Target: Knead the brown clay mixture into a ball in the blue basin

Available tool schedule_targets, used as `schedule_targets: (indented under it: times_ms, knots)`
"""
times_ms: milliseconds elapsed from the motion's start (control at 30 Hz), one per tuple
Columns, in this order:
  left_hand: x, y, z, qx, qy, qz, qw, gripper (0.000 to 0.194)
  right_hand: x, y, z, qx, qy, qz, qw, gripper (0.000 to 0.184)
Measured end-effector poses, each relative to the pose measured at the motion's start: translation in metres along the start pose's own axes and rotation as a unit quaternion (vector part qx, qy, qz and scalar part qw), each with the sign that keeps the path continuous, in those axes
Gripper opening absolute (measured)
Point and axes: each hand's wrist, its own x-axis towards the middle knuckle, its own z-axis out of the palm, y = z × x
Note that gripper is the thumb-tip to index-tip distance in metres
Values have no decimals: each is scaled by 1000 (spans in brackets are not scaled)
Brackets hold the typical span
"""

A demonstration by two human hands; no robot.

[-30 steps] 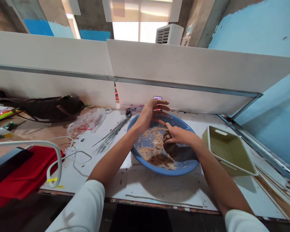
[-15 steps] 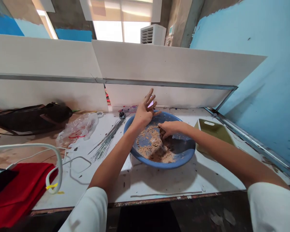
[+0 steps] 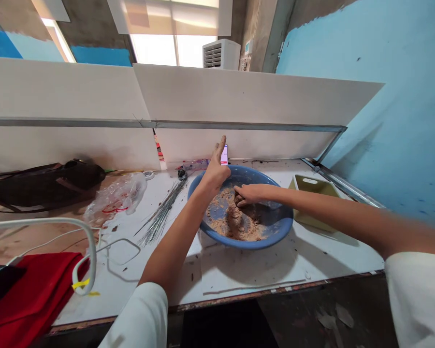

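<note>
Above the blue basin (image 3: pixel 281 227), your left hand (image 3: pixel 215 173) stands open and released near the far rim, while your right hand (image 3: pixel 253 194) lies curled on the brown mix (image 3: pixel 232 222) inside, whether clenched being indeterminable.

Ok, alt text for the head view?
A person's right hand presses into a crumbly brown mixture in a blue bowl, while the left hand is raised at its rim. Loose wires lie beside it on a white bench.

Blue basin (image 3: pixel 273 233), mottled tan-brown mixture (image 3: pixel 229 217)
</note>
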Motion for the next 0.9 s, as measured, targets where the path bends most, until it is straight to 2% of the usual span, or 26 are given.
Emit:
schedule_targets:
  times_ms: [100, 267, 467, 567, 667, 733, 767, 833, 900]
  knots:
    - [5, -2, 0, 12, 2, -4, 1000, 120, -3, -2, -3, -28, 12, -21, 999, 71]
    - [10, -8, -2, 4, 11, -56, 998, 119, -7, -9, -13, -44, 19, -56, 997, 72]
    - [6, -3, 0, -24, 37, -76, 996, 103, 2, -33, 0, -24, 3, -88, 996, 74]
    - [7, 1, 2, -78, 77, -100, 989, 85, -1, -22, -8, 0, -2, -91, 996, 67]
    - [9, 6, -2, -118, 139, -133, 974, 71, -18, 2, -25, 98, 34, -73, 992, 60]
    - [11, 11, -9, -144, 145, -170, 964, 63, -37, 14, -31, 224, 93, -76, 967, 60]
    - [11, 12, -12, -161, 133, -193, 959, 60, -48, 17, -32, 295, 128, -83, 943, 61]
    - [10, 15, -18, -195, 107, -228, 948, 55, -68, 16, -29, 429, 202, -85, 876, 64]
    - [9, 18, -19, -216, 116, -238, 940, 54, -84, 7, -25, 554, 253, -71, 790, 66]
